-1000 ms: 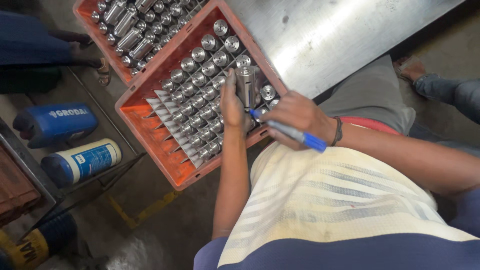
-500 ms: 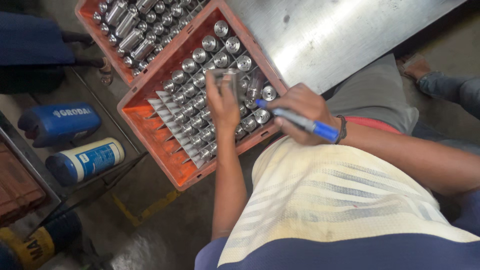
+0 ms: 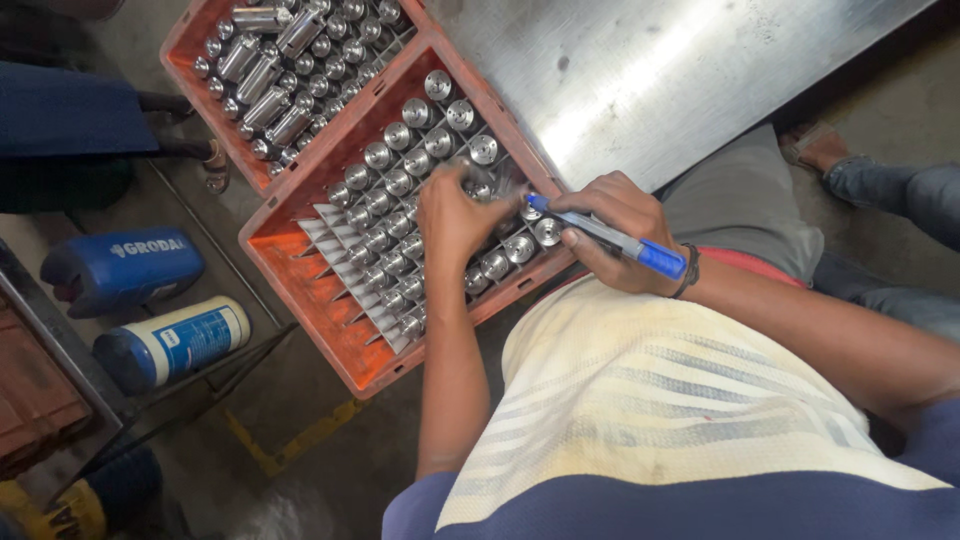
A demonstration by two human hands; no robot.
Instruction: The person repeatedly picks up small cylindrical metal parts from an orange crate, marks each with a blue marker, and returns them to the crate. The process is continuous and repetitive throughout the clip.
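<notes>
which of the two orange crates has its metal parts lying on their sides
The farther orange crate, at the top left. Its metal cylinders lie tipped over, while those in the nearer crate under the left hand stand upright in a divider grid.

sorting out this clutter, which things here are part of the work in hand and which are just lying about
In use:
left hand, on the metal parts
right hand, holding a blue marker
near crate

Lying about:
far crate of parts
blue jug
blue-and-white can
steel sheet
</notes>
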